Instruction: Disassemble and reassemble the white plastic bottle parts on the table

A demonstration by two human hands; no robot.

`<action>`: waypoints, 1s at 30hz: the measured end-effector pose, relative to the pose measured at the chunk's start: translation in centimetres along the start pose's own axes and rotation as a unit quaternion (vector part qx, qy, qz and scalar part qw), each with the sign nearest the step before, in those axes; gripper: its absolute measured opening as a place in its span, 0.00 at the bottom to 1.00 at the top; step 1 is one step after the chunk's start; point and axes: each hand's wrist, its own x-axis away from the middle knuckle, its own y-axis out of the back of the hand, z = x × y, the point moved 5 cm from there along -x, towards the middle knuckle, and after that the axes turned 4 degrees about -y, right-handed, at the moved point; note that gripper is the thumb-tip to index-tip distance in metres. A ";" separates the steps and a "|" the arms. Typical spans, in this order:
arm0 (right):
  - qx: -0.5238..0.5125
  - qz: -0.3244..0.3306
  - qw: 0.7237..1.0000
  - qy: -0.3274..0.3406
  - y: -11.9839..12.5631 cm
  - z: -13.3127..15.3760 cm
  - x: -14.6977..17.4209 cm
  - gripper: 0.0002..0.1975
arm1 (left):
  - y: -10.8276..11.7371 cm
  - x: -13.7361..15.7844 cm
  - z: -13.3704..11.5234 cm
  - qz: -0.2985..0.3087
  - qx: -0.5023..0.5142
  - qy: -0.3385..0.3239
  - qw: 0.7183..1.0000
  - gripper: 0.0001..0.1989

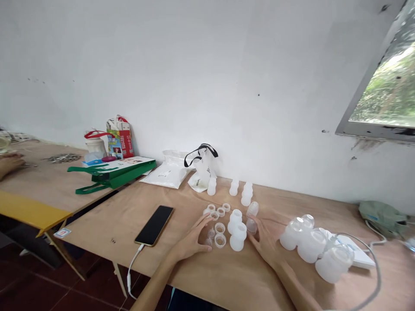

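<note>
My left hand (193,239) rests on the table with thumb and fingers spread around small clear silicone nipples (210,234). Just beyond its fingertips sit several white screw rings (220,240). My right hand (264,242) lies with fingers apart beside a clear domed cap (251,225), which its fingertips seem to touch. Another clear cap (253,209) stands behind that one. Between my hands are squat white baby bottle bodies (237,236), with open necks. More white bottle bodies (247,193) stand farther back.
Several capped bottles (313,245) stand at the right by a white box (359,255) and a grey cable (376,263). A phone (154,225) lies left, plugged in. White bags (173,170) and a green bag (121,172) are behind. Another person's hand (11,163) shows far left.
</note>
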 end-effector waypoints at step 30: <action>0.068 -0.083 0.993 0.052 3.6 1.6 3.8 0.15 | -0.5 0.2 -0.2 -0.050 -0.088 0.016 0.995 0.25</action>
